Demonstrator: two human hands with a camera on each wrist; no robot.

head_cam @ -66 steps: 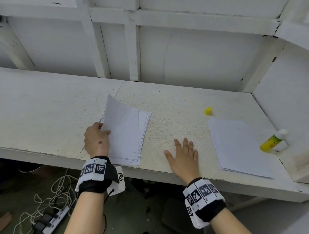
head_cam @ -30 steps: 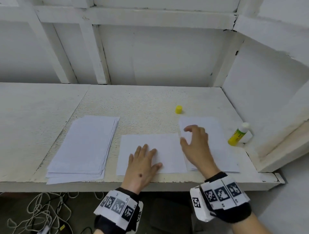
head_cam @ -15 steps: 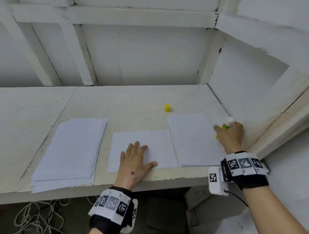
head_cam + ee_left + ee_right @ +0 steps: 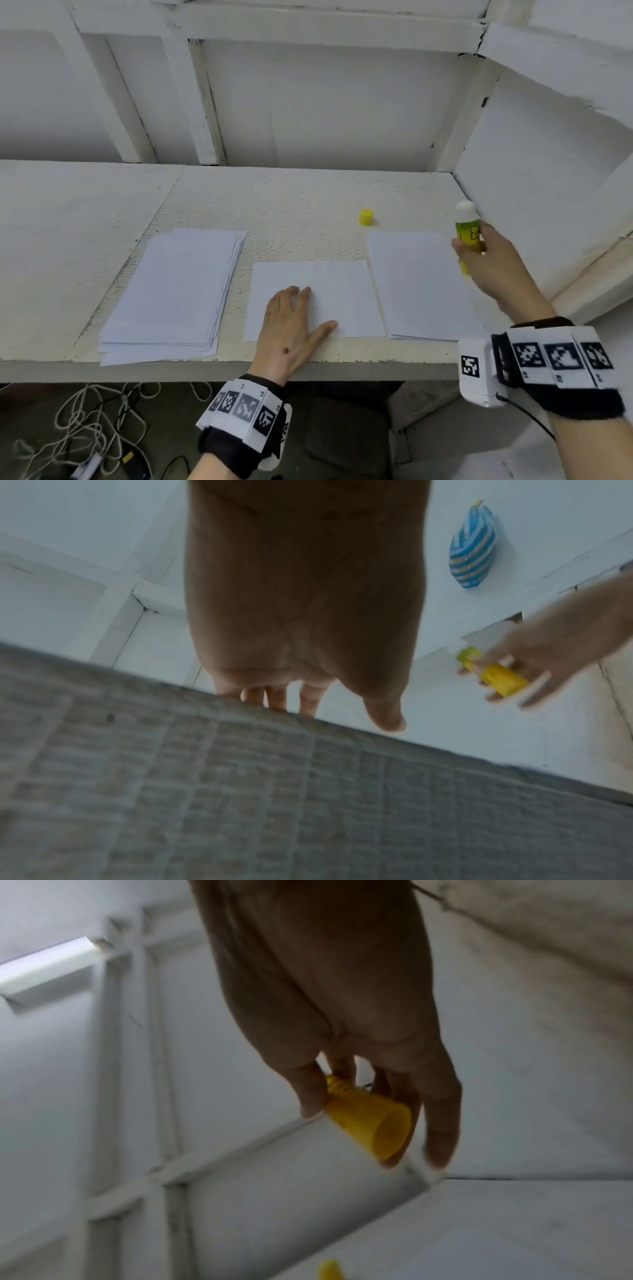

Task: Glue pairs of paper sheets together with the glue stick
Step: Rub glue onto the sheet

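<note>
A single white sheet [image 4: 342,294] lies at the front middle of the white table [image 4: 274,205]. My left hand [image 4: 294,322] rests flat on its near left part, fingers straight. My right hand [image 4: 489,263] grips the yellow-green glue stick [image 4: 467,233], lifted off the table above the right edge of the right paper stack [image 4: 421,284], white tip up. The stick's yellow base [image 4: 369,1123] shows between my fingers [image 4: 310,1093] in the right wrist view, and the stick [image 4: 496,677] appears at the right in the left wrist view. The yellow cap [image 4: 365,217] stands behind the sheets.
A thicker stack of white sheets [image 4: 178,294] lies at the left. White walls close the table at the back and at the right [image 4: 531,205]. Cables [image 4: 85,421] lie on the floor below. A blue striped bag [image 4: 474,553] hangs on the wall.
My right hand has picked the glue stick up from the table's right edge and raised it. The left hand stays flat on the middle sheet.
</note>
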